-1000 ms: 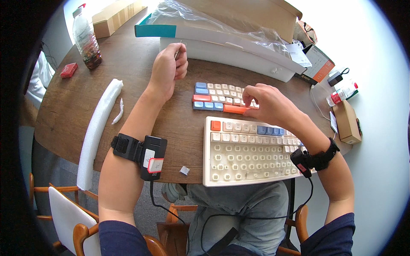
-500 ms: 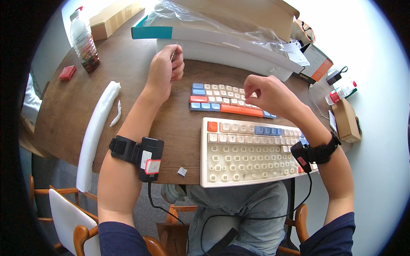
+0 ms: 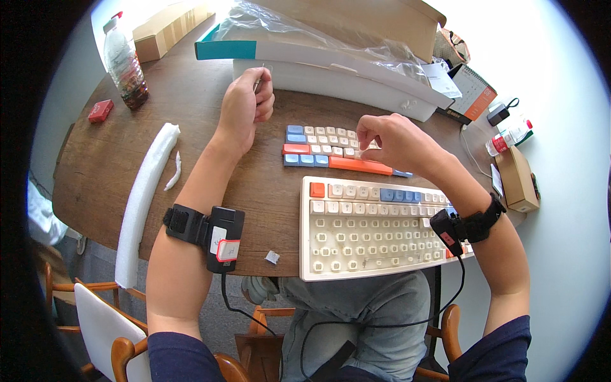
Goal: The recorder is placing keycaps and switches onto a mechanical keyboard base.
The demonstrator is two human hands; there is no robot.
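while the left grip (image 3: 247, 105) clamps a thin tool (image 3: 259, 79), the right grip (image 3: 388, 141) pinches a keycap (image 3: 360, 150)

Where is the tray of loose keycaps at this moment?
In the head view the tray of loose keycaps lies on the wooden table, just beyond the white keyboard, between the left hand and the right hand.

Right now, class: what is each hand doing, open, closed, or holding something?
Left hand: closed around a small metal tool.
Right hand: fingertips pinched over the loose keycaps; whether it grips one cannot be told.
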